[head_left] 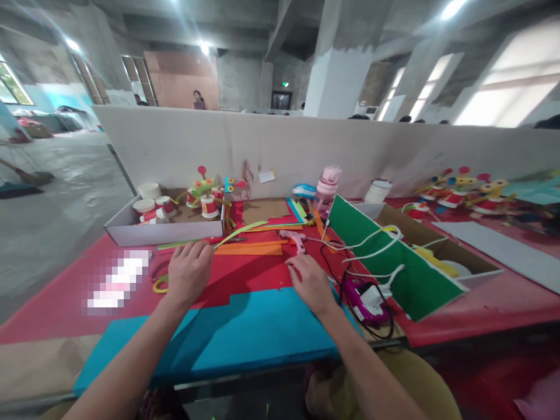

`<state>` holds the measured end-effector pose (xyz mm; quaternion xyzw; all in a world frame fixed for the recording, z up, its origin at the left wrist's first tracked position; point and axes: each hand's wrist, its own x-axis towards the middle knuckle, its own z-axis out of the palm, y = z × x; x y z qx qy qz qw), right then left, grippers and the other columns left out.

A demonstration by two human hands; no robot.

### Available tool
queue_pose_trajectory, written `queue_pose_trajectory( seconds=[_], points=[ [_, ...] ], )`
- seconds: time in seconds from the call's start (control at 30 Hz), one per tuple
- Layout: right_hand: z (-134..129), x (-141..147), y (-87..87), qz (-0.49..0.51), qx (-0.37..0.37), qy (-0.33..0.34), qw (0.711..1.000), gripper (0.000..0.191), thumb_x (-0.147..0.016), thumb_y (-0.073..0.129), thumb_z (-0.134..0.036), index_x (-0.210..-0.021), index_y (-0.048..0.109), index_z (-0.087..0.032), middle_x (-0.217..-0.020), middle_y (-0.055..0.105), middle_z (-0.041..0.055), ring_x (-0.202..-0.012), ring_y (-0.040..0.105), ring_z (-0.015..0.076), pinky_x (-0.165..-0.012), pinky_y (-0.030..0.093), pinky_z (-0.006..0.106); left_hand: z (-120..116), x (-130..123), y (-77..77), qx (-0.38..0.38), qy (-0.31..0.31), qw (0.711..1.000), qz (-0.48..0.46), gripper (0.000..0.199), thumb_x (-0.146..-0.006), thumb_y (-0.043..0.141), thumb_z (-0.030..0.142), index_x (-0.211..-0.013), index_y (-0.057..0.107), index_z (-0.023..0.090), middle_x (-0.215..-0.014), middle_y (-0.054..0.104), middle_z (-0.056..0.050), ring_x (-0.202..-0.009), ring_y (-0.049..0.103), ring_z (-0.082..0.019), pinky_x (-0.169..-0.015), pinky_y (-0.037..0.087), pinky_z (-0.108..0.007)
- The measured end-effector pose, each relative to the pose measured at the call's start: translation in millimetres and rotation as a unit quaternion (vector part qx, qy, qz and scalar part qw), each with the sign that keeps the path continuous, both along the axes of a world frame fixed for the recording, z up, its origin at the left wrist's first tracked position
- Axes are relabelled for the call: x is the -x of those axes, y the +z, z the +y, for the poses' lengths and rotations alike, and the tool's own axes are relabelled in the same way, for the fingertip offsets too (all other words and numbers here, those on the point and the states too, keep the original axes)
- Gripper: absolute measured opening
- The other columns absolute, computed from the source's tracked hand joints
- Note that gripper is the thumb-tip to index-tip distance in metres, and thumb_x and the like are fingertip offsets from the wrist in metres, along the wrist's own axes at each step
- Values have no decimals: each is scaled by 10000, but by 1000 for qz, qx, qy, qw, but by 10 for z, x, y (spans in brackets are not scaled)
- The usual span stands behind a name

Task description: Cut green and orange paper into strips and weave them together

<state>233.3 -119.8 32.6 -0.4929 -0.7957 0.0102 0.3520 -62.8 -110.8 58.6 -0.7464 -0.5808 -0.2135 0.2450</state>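
Note:
My left hand (191, 271) is closed, its fingers wrapped on the near end of a light green paper strip (240, 232) that curves away to the right. Yellow-handled scissors (161, 284) lie partly hidden beside that hand. My right hand (311, 284) hovers over the edge of the blue paper (262, 326), its fingers loosely bent and apart, with nothing visible in them. Just beyond its fingertips, a pink glue gun (294, 239) rests on the red table cover. Orange paper strips (249, 249) lie between the two hands.
At the back left, a white box (166, 230) holds paper cups and cup figures. A green-sided box (389, 262) stands at right, with white cables over it. Near my right arm is a purple power strip (365, 303). A pink bottle (327, 189) stands by the white partition (196, 137).

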Motion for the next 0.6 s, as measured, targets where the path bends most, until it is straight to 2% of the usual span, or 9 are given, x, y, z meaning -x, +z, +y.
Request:
queue_pose_trajectory(
  seconds=[0.03,0.1,0.17,0.27,0.37,0.47,0.53,0.6],
  points=[
    [-19,129,15,35,-30,-11,999,196,-921,421,-157,-1002,596,-186,-983,635,97,-970,553,222,-901,421,369,11,-17,-34,-1,-20,999,28,235,-924,392,209,-905,623,170,-1029,649,-131,-969,552,-267,-833,374,-389],
    [-37,367,0,55,-41,25,997,207,-930,415,-158,-1033,593,-181,-985,637,88,-955,555,206,-887,434,345,24,-47,-163,27,-82,994,68,210,-916,422,186,-876,627,171,-981,647,-121,-929,549,-255,-799,389,-380],
    [-13,552,-61,15,-12,90,996,224,-914,458,-151,-1093,588,-189,-1029,632,82,-988,546,204,-876,442,331,23,-66,-334,76,-144,983,86,193,-914,444,190,-853,627,172,-914,639,-100,-877,544,-232,-766,401,-355],
    [104,696,-168,-55,15,124,991,347,-846,610,-197,-1189,562,-213,-1160,597,88,-1084,509,238,-915,415,379,4,-75,-544,126,-177,973,80,205,-924,439,207,-843,622,163,-840,615,-79,-814,527,-210,-734,405,-331],
    [247,708,-226,-98,37,102,989,376,-807,679,-271,-1166,584,-214,-1152,599,93,-1074,506,245,-890,404,390,-8,-73,-613,146,-197,967,66,221,-932,423,214,-856,622,154,-831,605,-77,-795,511,-202,-740,405,-326],
    [318,662,-245,-166,35,74,983,210,-826,657,-290,-1023,653,-218,-1045,634,83,-1038,506,249,-887,379,412,0,-75,-601,159,-211,963,50,226,-932,419,210,-890,633,153,-848,607,-84,-807,506,-202,-748,404,-324],
    [311,634,-252,-197,27,32,980,149,-836,642,-306,-954,680,-223,-967,651,79,-1040,497,265,-948,327,469,11,-89,-590,169,-210,962,38,235,-935,410,206,-946,639,154,-874,611,-88,-834,507,-204,-760,406,-322],
    [283,630,-250,-200,16,-27,979,180,-824,652,-348,-940,691,-216,-945,654,93,-1081,473,297,-1005,250,536,26,-115,-588,175,-204,962,36,256,-941,399,213,-1019,637,158,-903,611,-91,-870,509,-209,-783,408,-324]
  ],
)
